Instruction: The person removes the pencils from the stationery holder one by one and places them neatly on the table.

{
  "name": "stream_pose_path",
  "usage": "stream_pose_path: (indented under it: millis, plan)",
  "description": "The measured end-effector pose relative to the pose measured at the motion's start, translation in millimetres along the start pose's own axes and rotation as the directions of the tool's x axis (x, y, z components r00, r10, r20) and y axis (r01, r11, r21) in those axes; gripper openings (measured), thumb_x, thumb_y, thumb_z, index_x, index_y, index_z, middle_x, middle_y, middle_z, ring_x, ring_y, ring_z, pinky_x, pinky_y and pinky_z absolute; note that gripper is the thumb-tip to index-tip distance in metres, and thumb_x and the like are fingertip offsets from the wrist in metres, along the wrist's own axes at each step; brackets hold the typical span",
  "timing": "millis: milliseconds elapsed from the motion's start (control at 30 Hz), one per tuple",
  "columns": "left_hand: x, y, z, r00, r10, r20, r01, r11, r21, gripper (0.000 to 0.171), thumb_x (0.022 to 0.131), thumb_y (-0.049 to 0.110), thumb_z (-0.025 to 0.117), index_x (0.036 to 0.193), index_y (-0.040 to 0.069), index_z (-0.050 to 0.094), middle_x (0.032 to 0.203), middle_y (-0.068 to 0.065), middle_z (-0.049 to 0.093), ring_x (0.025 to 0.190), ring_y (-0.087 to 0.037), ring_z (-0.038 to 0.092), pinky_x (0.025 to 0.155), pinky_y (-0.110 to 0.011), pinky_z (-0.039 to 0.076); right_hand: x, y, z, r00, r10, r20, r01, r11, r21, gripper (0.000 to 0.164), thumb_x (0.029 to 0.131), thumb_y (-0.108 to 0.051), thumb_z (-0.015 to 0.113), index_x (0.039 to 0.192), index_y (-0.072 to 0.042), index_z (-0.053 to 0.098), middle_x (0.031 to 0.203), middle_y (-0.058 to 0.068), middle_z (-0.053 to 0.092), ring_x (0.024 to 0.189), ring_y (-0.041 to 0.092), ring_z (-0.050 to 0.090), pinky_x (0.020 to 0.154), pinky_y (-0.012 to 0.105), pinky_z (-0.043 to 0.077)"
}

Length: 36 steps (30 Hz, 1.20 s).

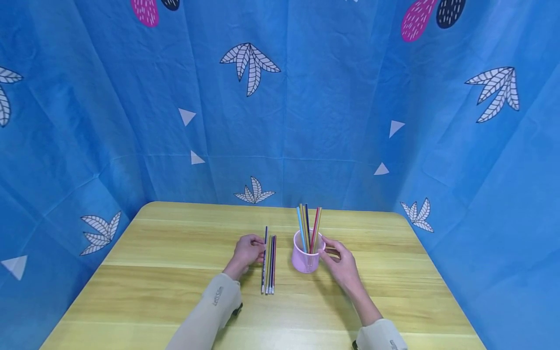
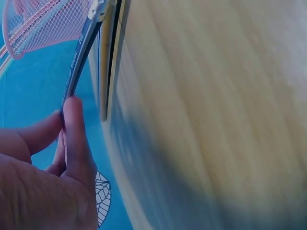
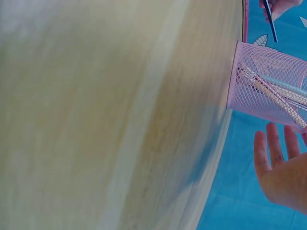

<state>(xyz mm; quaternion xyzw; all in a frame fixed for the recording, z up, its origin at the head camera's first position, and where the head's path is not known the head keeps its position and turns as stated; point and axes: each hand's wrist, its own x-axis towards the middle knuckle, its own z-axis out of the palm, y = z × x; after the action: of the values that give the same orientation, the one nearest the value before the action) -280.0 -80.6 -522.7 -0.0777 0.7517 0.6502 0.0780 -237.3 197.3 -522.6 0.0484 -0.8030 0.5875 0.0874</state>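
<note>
My left hand (image 1: 248, 253) pinches a dark blue pencil (image 2: 79, 60) between thumb and fingers. In the left wrist view it is lifted a little off the tabletop. Several more pencils (image 1: 271, 272) lie side by side just right of it. A pink mesh pen holder (image 1: 305, 263) stands upright further right, with several colored pencils (image 1: 314, 233) leaning inside. My right hand (image 1: 342, 268) is at the holder's right side, its thumb and fingertips by the rim. Its fingers look mostly straight in the right wrist view; firm contact with the holder cannot be told.
The light wooden table (image 1: 175, 272) has rounded far corners. A blue patterned curtain (image 1: 332, 121) hangs behind it and along both sides. The pen holder stands toward the middle of the table, right of the lying pencils.
</note>
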Motion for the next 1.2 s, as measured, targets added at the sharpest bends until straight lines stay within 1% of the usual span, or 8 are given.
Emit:
stream_pose_path:
  millis: [133,233,367,533,667,833,1100,1200]
  plan:
    - [2.1,-1.3,2.1,1.000,-0.009,-0.005,0.009,1.000,0.006,0.016,0.097,-0.001,0.064,0.112,-0.006,0.065,0.091,-0.011,0.064,0.072,-0.018,0.061,0.065,-0.028,0.064,-0.5,0.9,-0.2,1.000,0.002,0.001,-0.002,1.000,-0.006,0.047,0.098,-0.012,0.072,0.142,-0.002,0.059,0.139,0.022,0.063,0.121,0.036,0.064,0.101,0.028,0.059]
    - [2.8,-1.9,3.0,1.000,-0.010,-0.010,0.010,1.000,0.014,0.015,0.097,-0.001,0.064,0.111,-0.006,0.065,0.090,-0.011,0.064,0.072,-0.018,0.061,0.065,-0.028,0.064,-0.5,2.0,-0.4,1.000,0.005,0.000,-0.005,1.000,-0.002,0.047,0.098,-0.012,0.072,0.142,-0.002,0.059,0.139,0.022,0.062,0.122,0.037,0.064,0.100,0.024,0.058]
    - [2.9,-2.6,3.7,1.000,-0.010,-0.008,0.010,1.000,0.027,0.016,0.096,-0.002,0.064,0.112,-0.006,0.064,0.091,-0.013,0.065,0.074,-0.019,0.062,0.066,-0.029,0.065,-0.7,2.5,-0.7,1.000,0.000,-0.001,0.000,1.000,0.001,0.048,0.098,-0.012,0.072,0.142,-0.002,0.059,0.139,0.022,0.063,0.122,0.036,0.064,0.097,0.018,0.056]
    - [3.5,-4.5,3.9,1.000,-0.010,0.001,0.010,0.999,0.052,0.018,0.097,-0.002,0.063,0.114,-0.006,0.063,0.093,-0.015,0.066,0.077,-0.020,0.064,0.067,-0.029,0.065,-0.7,1.6,-0.4,1.000,-0.002,0.005,0.002,1.000,0.012,0.047,0.098,-0.012,0.071,0.142,-0.002,0.059,0.139,0.022,0.063,0.121,0.036,0.064,0.095,0.015,0.055]
    - [3.5,-4.7,4.9,1.000,-0.017,-0.006,0.017,0.997,0.072,0.016,0.096,-0.002,0.064,0.111,-0.005,0.064,0.093,-0.015,0.066,0.077,-0.020,0.063,0.066,-0.028,0.065,-0.2,1.4,-0.4,1.000,-0.001,0.008,0.001,1.000,0.010,0.046,0.099,-0.012,0.071,0.142,-0.001,0.059,0.139,0.022,0.063,0.122,0.036,0.064,0.097,0.017,0.056]
    - [3.8,-3.6,6.9,0.999,-0.026,-0.020,0.028,0.996,0.090,0.012,0.094,-0.003,0.065,0.107,-0.004,0.066,0.089,-0.015,0.066,0.074,-0.019,0.062,0.065,-0.027,0.064,-0.6,0.8,-1.3,1.000,-0.005,0.007,0.005,1.000,0.000,0.048,0.098,-0.012,0.071,0.143,-0.001,0.058,0.140,0.022,0.062,0.122,0.036,0.064,0.100,0.024,0.058]
    - [3.5,-3.4,8.9,0.999,-0.038,-0.019,0.039,0.994,0.099,0.012,0.094,-0.003,0.065,0.106,-0.004,0.067,0.089,-0.016,0.067,0.073,-0.019,0.063,0.064,-0.026,0.064,-0.1,0.0,-1.6,1.000,-0.002,0.006,0.002,1.000,0.006,0.046,0.098,-0.012,0.071,0.142,-0.002,0.059,0.138,0.021,0.063,0.121,0.035,0.065,0.097,0.019,0.057]
    - [2.3,-2.3,9.2,0.999,-0.041,-0.021,0.043,0.994,0.102,0.012,0.094,-0.003,0.066,0.106,-0.004,0.067,0.090,-0.017,0.068,0.072,-0.019,0.063,0.064,-0.027,0.064,-0.1,0.2,-1.7,1.000,-0.003,0.003,0.003,1.000,-0.001,0.046,0.098,-0.012,0.071,0.141,-0.002,0.060,0.137,0.021,0.064,0.120,0.034,0.065,0.097,0.021,0.058]
